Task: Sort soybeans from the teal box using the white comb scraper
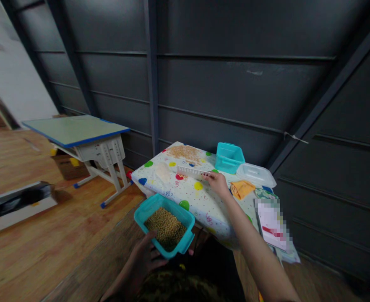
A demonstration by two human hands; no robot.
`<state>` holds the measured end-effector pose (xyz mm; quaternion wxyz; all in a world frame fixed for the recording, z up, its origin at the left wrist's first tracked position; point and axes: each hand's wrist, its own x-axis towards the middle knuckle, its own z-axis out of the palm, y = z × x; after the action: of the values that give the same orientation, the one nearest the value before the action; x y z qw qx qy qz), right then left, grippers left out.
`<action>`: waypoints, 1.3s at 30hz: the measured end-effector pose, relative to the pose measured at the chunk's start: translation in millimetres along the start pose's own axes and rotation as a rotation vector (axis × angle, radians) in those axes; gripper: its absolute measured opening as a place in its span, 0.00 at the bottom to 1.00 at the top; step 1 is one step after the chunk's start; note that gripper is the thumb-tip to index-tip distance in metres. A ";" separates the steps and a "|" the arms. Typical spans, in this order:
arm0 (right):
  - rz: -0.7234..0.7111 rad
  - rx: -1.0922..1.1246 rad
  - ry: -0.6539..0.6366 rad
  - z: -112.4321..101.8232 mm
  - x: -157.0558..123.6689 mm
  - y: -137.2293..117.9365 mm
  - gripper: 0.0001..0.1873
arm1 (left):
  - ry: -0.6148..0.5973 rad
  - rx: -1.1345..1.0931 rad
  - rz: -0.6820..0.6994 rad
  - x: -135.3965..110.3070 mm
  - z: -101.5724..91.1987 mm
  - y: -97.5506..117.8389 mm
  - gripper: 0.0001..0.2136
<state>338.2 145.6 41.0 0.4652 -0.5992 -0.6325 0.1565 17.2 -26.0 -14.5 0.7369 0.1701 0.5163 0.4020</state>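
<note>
A dark grey panelled wall (222, 84) fills the background, and a wooden floor (30, 235) spreads out to the left. On that floor a desk with a green top edged in blue (74, 131) is seen, well apart from the work area. Nearer the middle, a table covered with a white cloth printed with coloured dots (188, 195) is placed against the wall.

At the near edge of this table, held out over the person's lap, a teal plastic box (165, 225) is filled with yellowish-brown beans (166, 228). It is supported from below by the left hand (141, 262), whose fingers are curled around the box's near rim and underside.

A second, empty teal box (229, 157) is set at the far side of the table, with a clear plastic lid (256, 174) just beside it on the right. A heap of tan grain (185, 152) is spread on the cloth at the far left corner. An orange cloth (241, 188) lies to the right of the outstretched arm, and papers (271, 222) hang over the table's right edge.

A long white comb-like strip (191, 171) lies on the cloth near the grain. Its right end is pinched by the fingertips of the right hand (216, 181), closed upon it.
</note>
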 end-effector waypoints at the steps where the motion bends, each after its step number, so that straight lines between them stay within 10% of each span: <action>1: -0.003 0.006 -0.004 -3.0 -3.6 0.4 0.14 | -0.026 0.000 0.034 -1.3 -0.4 -0.8 0.25; 39: -0.015 -0.183 0.206 -12.9 -159.3 -77.4 0.21 | -0.043 -0.041 0.061 25.7 -22.7 -14.6 0.29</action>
<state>276.8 -21.0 42.3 0.4721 -0.6472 -0.5977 0.0324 6.6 -19.1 -49.5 0.7386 0.1793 0.4863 0.4311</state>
